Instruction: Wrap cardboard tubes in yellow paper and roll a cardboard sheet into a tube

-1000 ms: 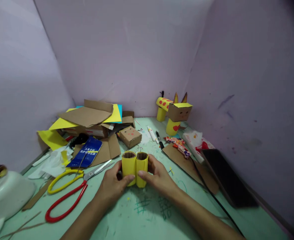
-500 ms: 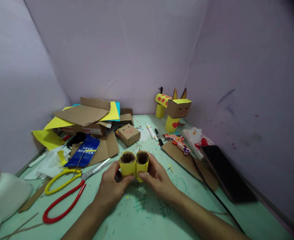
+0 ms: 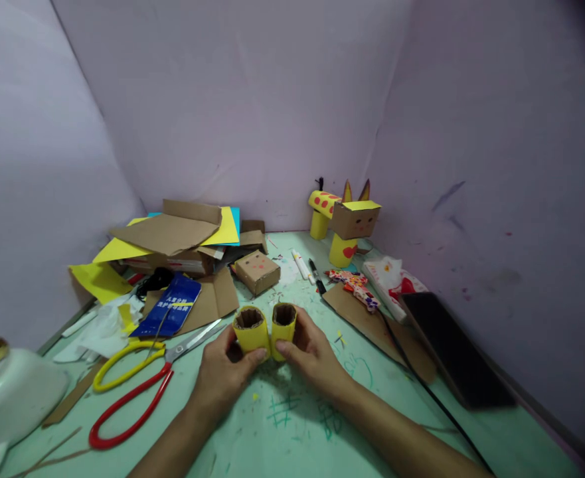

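Note:
My left hand (image 3: 227, 365) is closed around a yellow paper-covered cardboard tube (image 3: 252, 335), its thumb across the front. A second, slightly narrower yellow cardboard tube (image 3: 283, 325) is in my right hand (image 3: 312, 352), gripped between thumb and fingers. Both tubes stand upright side by side with their open brown ends facing up; a narrow gap shows between their tops, and they come close together lower down. Behind them lies a small cardboard box with a drawn face (image 3: 257, 272). Scissors (image 3: 172, 355) with one yellow and one red handle rest left of my left hand.
A cardboard animal (image 3: 354, 220) with a spotted yellow body stands at the back right. Cardboard and coloured paper (image 3: 172, 229) are piled at the back left. Markers (image 3: 301, 264), a tissue pack (image 3: 386, 285), a dark phone-like slab (image 3: 456, 348) and a white pot (image 3: 13, 395) surround the work area.
The top of the left tube has tilted leftward, away from the right tube, opening a gap between them. Both hands keep their hold. The whole view has shifted slightly.

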Motion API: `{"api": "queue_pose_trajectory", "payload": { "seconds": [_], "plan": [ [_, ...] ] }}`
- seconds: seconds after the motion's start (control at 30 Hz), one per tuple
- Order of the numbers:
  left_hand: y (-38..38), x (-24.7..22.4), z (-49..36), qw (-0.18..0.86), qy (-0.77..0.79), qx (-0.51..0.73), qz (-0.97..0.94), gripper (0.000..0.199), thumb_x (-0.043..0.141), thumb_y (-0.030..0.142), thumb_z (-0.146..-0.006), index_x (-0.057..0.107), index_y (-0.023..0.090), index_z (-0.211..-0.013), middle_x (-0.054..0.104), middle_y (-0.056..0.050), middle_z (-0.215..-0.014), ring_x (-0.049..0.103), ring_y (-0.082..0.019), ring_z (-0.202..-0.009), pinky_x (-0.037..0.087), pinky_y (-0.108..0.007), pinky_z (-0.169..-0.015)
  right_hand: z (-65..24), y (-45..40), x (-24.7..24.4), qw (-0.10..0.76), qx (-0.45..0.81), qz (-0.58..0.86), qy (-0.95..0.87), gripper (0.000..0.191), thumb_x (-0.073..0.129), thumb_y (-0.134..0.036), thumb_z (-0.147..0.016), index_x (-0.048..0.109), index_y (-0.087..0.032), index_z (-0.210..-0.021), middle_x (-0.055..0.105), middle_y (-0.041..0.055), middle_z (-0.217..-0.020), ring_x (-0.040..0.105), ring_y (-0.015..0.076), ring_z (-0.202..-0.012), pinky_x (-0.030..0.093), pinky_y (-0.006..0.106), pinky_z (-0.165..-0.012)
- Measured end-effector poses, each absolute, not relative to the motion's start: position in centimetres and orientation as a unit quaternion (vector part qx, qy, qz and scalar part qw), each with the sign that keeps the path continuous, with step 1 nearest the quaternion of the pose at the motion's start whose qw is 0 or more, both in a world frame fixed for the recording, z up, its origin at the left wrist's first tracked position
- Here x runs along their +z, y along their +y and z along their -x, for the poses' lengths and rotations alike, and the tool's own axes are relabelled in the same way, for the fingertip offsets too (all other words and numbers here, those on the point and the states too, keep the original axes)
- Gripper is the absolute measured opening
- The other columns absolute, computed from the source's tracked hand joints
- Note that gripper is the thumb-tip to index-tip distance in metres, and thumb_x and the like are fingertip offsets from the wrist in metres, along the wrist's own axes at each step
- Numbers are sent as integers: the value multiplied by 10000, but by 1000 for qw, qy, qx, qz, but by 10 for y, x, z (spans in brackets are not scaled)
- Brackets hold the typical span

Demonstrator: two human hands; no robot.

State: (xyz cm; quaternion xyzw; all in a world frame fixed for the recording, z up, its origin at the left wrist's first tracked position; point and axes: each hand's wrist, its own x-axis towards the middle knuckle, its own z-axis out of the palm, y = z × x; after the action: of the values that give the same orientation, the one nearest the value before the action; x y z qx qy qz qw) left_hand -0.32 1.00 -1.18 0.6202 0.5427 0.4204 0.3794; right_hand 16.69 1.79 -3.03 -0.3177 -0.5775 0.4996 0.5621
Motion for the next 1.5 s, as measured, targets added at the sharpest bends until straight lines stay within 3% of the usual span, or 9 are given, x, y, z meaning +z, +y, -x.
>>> {"api": "queue_pose_trajectory", "payload": {
  "seconds": [0.13,0.27,0.53,0.8,0.97,1.2,1.27,1.4,1.5],
  "plan": [
    [4,-9,10,339,517,435,-655,457,712,432,-626,632,178,-998,668,-76,-1048,606,-279,-979,470,-396,-885,-160,23,-22,564,448,393,-572,449,702,-220,-679,600,-245,-1116,596,56,-1129,551,237,-1059,433,405,-933],
    [0,-6,5,355,430,418,-717,508,713,446,-620,652,226,-1074,449,-59,-1404,435,-316,-1253,349,-402,-1047,-153,25,-26,553,443,396,-584,439,681,-166,-697,628,-241,-1127,636,64,-1122,588,232,-1017,462,413,-903],
    [2,-4,-1,329,443,410,-726,311,685,419,-662,672,220,-900,560,-71,-1128,559,-266,-1015,486,-348,-862,-169,13,-22,537,416,370,-634,489,570,-131,-758,572,-263,-1228,571,67,-1264,539,229,-1146,425,431,-980],
    [-3,-2,-8,269,479,408,-729,317,640,310,-717,649,230,-1023,441,-99,-1266,483,-289,-1158,415,-397,-972,-165,-4,-7,538,447,348,-624,427,774,-222,-629,625,-236,-1029,601,53,-1043,581,235,-990,461,370,-885],
    [-3,-4,2,276,463,392,-746,540,695,446,-684,597,246,-1176,393,-110,-1390,394,-324,-1292,344,-437,-1059,-175,4,-9,520,591,302,-538,441,737,-401,-690,602,-215,-1066,662,63,-989,617,242,-927,479,364,-802],
    [3,-9,10,293,488,430,-701,357,585,392,-783,662,230,-1092,496,-97,-1356,434,-292,-1286,351,-423,-1065,-187,16,-14,537,649,314,-438,445,725,-408,-716,604,-202,-1092,677,81,-1028,642,242,-921,504,367,-788],
    [2,-12,7,326,486,430,-688,466,573,392,-798,571,225,-1233,452,-100,-1412,385,-291,-1324,347,-429,-1069,-183,15,-16,526,657,313,-440,441,731,-396,-716,600,-205,-1091,675,82,-1049,636,254,-974,489,403,-857],
    [1,-15,-3,493,441,450,-600,873,602,383,-778,106,187,-1470,365,-144,-1472,443,-273,-1285,424,-408,-1013,-179,13,-19,518,650,329,-449,416,726,-411,-722,604,-215,-1067,677,79,-1054,629,262,-995,475,447,-892],
    [4,-14,-7,558,438,467,-528,1030,688,321,-674,58,124,-1465,406,-190,-1436,491,-287,-1243,438,-412,-1000,-179,12,-20,518,639,337,-459,429,737,-405,-712,602,-212,-1071,667,85,-1073,620,262,-997,461,457,-901]
  ]
}}
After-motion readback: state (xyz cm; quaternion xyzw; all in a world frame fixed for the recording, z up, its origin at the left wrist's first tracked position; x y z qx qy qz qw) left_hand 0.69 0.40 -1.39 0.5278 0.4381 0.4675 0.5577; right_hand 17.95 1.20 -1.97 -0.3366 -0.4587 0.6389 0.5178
